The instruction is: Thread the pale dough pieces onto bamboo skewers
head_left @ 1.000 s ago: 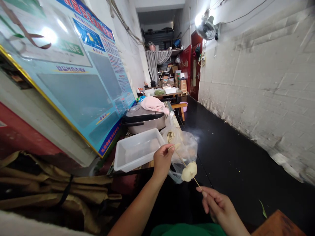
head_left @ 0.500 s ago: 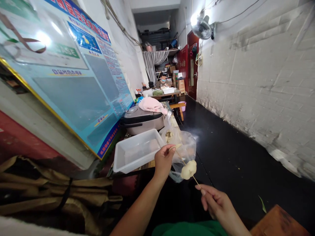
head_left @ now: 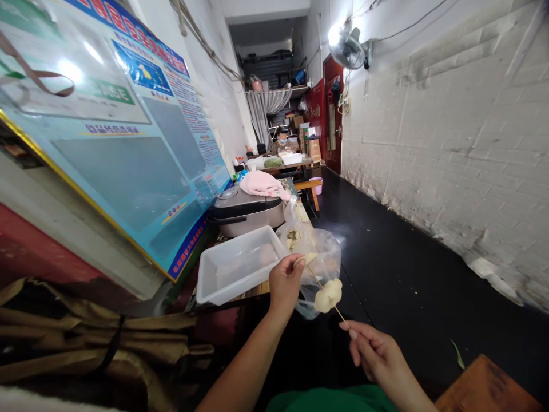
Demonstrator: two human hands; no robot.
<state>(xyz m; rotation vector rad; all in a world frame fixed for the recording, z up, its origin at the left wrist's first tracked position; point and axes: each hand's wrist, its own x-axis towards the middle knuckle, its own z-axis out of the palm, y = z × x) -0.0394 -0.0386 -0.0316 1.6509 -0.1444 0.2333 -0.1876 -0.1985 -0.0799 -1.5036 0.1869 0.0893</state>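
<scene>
A thin bamboo skewer [head_left: 341,314] runs between my two hands, with pale round food pieces [head_left: 328,295] threaded on its middle. My right hand [head_left: 377,355] pinches the skewer's lower end. My left hand [head_left: 285,280] is closed on a small pale slice [head_left: 307,259] at the skewer's upper tip. Just behind the hands hangs a clear plastic bag [head_left: 319,252] holding more pale pieces.
A white plastic tray [head_left: 234,264] sits on the table edge left of my left hand, with a grey cooker [head_left: 246,209] and pink cloth [head_left: 262,184] behind it. A large poster [head_left: 128,143] leans on the left. Dark floor stretches right; a brown stool corner [head_left: 489,389] lies low right.
Both hands hold the same pose on the skewer; the view has drifted slightly, nothing else has moved.
</scene>
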